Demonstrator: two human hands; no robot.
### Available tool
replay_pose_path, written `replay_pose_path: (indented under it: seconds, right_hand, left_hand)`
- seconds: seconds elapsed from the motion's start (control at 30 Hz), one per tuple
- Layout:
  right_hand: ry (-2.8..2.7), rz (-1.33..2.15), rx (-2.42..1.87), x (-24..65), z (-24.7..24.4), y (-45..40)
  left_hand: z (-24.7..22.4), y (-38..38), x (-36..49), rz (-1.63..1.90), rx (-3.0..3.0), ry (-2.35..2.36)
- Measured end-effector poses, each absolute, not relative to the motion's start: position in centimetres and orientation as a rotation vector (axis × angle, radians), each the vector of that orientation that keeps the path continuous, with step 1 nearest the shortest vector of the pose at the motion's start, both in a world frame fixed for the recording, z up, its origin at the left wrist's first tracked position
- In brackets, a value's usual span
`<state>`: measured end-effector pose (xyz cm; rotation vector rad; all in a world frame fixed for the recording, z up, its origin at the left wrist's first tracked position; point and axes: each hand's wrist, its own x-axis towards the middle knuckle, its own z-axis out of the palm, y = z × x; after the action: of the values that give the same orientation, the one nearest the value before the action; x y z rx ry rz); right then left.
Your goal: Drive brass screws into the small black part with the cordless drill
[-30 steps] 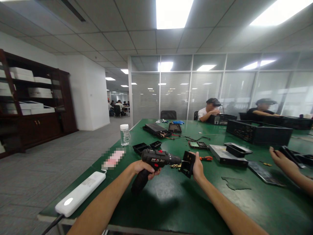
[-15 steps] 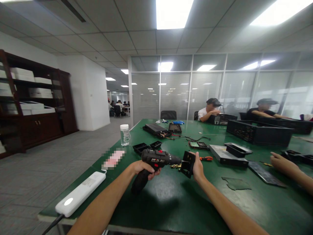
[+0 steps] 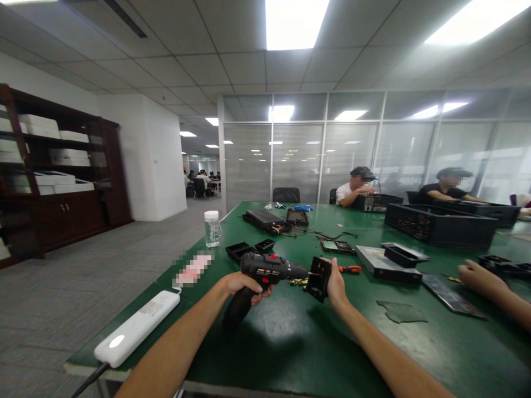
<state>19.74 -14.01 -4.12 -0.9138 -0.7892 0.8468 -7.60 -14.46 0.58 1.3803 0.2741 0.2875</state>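
Observation:
My left hand (image 3: 249, 286) is closed around the grip of a black cordless drill (image 3: 265, 268) with red buttons. The drill lies level above the table, its bit pointing right. The bit's tip meets a small black plastic bracket (image 3: 318, 276), or ends just at its face; I cannot tell which. My right hand (image 3: 335, 282) grips that bracket by its right side, holding it upright. Under the drill's nose is a small pile of brass-coloured pieces (image 3: 297, 282). Behind my right hand lies an orange-handled screwdriver (image 3: 350, 269).
On the green table (image 3: 274, 359) stand a clear bottle (image 3: 212, 231), a white power strip (image 3: 139, 326), black trays (image 3: 239, 251) and a flat metal case (image 3: 384, 265). Farther right is a black computer case (image 3: 440, 224). A co-worker's hand (image 3: 477, 279) reaches in from the right.
My hands, the drill and the bracket stay almost still. The co-worker's hand at the right has shifted slightly, its fingers now more curled.

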Motion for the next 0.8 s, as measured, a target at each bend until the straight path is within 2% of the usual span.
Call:
replay_pose_path:
  seconds: [0.8]
  right_hand:
    - [-0.822, 0.785, -0.934, 19.91, -4.43, -13.79]
  left_hand:
    - [0.93, -14.91, -7.52, 0.289, 1.385, 0.292]
